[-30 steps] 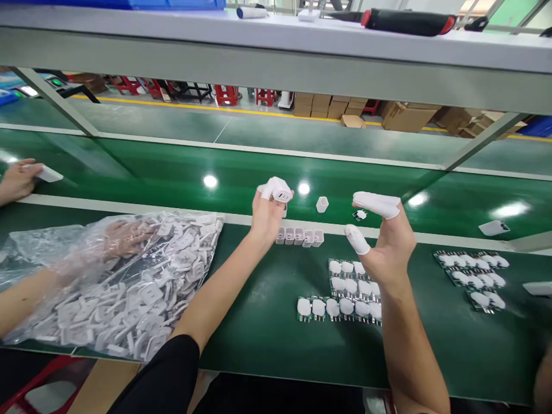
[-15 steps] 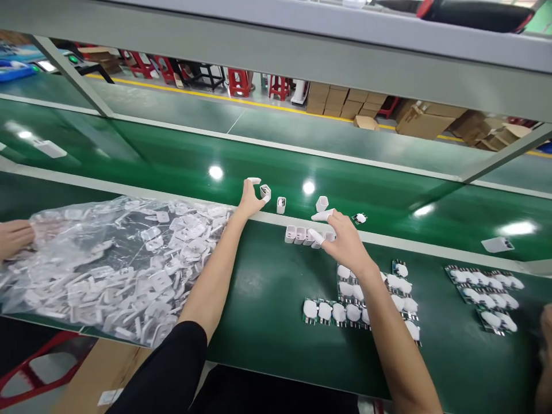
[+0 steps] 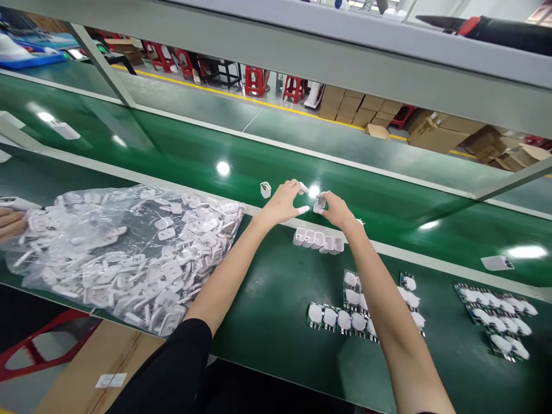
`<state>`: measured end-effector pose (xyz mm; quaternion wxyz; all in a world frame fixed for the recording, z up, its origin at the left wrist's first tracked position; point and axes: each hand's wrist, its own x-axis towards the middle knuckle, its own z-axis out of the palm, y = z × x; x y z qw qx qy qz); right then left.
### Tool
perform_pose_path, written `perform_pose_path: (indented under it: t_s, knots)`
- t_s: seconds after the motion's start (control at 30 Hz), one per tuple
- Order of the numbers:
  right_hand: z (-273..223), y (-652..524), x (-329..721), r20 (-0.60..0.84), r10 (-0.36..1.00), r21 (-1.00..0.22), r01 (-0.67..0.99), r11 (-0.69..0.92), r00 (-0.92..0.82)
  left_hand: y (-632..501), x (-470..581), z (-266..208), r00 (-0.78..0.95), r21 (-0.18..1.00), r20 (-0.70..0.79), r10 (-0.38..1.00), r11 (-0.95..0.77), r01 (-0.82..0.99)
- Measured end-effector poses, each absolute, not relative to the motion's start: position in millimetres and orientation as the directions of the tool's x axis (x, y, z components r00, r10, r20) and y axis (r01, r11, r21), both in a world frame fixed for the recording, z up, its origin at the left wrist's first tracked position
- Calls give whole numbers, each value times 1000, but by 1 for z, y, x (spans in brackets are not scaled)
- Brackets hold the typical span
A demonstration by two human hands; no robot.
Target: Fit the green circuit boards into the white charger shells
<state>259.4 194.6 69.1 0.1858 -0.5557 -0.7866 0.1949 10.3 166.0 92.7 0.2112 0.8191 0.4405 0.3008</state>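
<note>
My left hand reaches over the green belt with thumb and fingers apart, holding nothing; white covers sit on its fingertips. Close to its right, my right hand pinches a white plastic charger housing between thumb and finger. Another open housing, with parts showing inside, stands on the belt left of my left hand. Below both hands, a row of white housings lines the table edge. Circuit boards with white round tops lie in rows beneath my right forearm, which hides some of them.
A clear plastic bag of white plastic pieces covers the left of the table, with another person's hand at its far end. More boards lie at right. A shelf beam crosses above the belt.
My left hand has moved right, away from the housing it was around. My right hand has moved up from the row to the belt and closed on a housing.
</note>
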Motion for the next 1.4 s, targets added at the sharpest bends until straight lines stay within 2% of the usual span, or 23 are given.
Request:
perform_pose_path:
  t_s: [0.13, 0.23, 0.33, 0.43, 0.53, 0.63, 0.73, 0.83, 0.97, 1.03, 1.07, 1.13, 1.2, 1.3, 1.4]
  knots:
    - [71, 189, 239, 116, 933, -642, 691, 332, -341, 163, 28, 75, 447, 663, 198, 872, -455, 594]
    - [76, 180, 249, 114, 936, -674, 666, 320, -334, 165, 29, 67, 451, 694, 167, 877, -429, 578]
    - [77, 173, 284, 76, 968, -626, 745, 232, -239, 169, 24, 66, 422, 733, 157, 893, -391, 557]
    - [73, 170, 324, -20, 992, -518, 850, 95, -123, 171, 19, 69, 383, 773, 154, 911, -352, 527]
    - [64, 170, 345, -117, 985, -471, 881, 54, -123, 170, 19, 73, 370, 810, 144, 918, -324, 490]
    - [57, 171, 347, -118, 984, -490, 870, 56, -130, 167, 22, 75, 389, 838, 131, 912, -311, 447]
    - [57, 168, 339, -36, 998, -557, 830, 30, -60, 164, 26, 80, 431, 863, 124, 894, -311, 399]
    - [69, 156, 331, 71, 997, -692, 720, 50, 0, 158, 29, 92, 481, 879, 127, 867, -323, 351]
    - [99, 119, 317, 213, 977, -841, 508, 185, -2, 139, 32, 123, 552, 901, 153, 820, -345, 262]
    - [115, 95, 309, 295, 955, -876, 401, 268, 8, 126, 33, 140, 589, 902, 226, 776, -394, 174]
    - [123, 83, 304, 365, 931, -893, 292, 342, 25, 119, 34, 147, 606, 894, 276, 746, -430, 123]
    - [138, 61, 295, 505, 862, -858, 135, 495, 51, 108, 36, 157, 633, 862, 381, 675, -506, 21]
    - [153, 41, 286, 635, 770, -772, 88, 630, 58, 99, 39, 162, 642, 820, 468, 608, -570, -57]
    - [173, 20, 275, 798, 598, -603, 141, 785, 82, 89, 45, 165, 632, 751, 566, 529, -648, -130]
    - [184, 8, 269, 887, 457, -460, 238, 856, 69, 81, 51, 167, 622, 683, 641, 450, -705, -193]
